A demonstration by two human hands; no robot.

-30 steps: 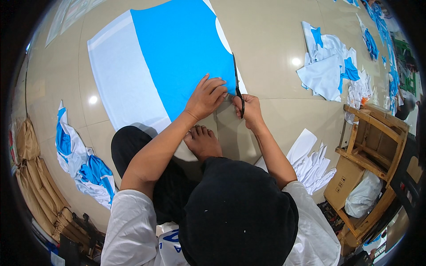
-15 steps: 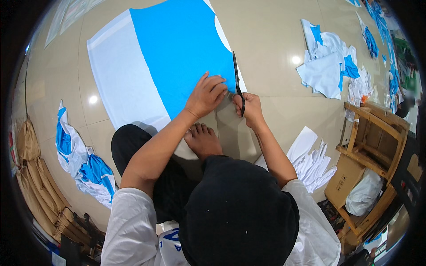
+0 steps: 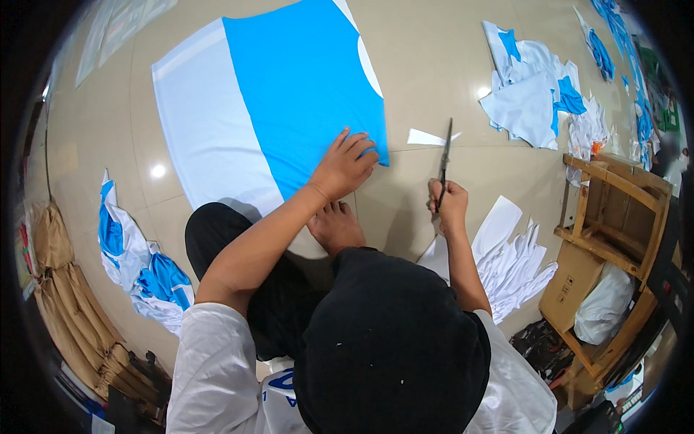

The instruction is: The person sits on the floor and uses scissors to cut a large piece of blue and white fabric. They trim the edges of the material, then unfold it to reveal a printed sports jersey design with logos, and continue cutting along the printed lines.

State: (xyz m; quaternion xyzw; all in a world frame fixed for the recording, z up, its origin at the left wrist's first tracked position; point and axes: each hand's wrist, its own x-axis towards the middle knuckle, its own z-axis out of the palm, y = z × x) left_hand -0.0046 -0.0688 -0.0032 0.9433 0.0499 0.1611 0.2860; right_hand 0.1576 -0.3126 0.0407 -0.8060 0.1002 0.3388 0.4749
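One left hand (image 3: 345,166), one right hand (image 3: 451,202), one pair of scissors (image 3: 444,160), one foot (image 3: 338,231). Far, one panel (image 3: 311,94). Near right, one carton (image 3: 569,295), one bag (image 3: 603,304).

The fabric panel (image 3: 303,94) is 2 colours — bright blue and white; the scissors (image 3: 444,163), black.

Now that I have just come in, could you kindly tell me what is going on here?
Someone's left hand rests on the blue and white cloth, which lies on the floor. The right hand holds scissors off to the right of that cloth. From this view, the blades overlap a small white scrap; whether they touch it is unclear. White strips lie beside the right forearm.
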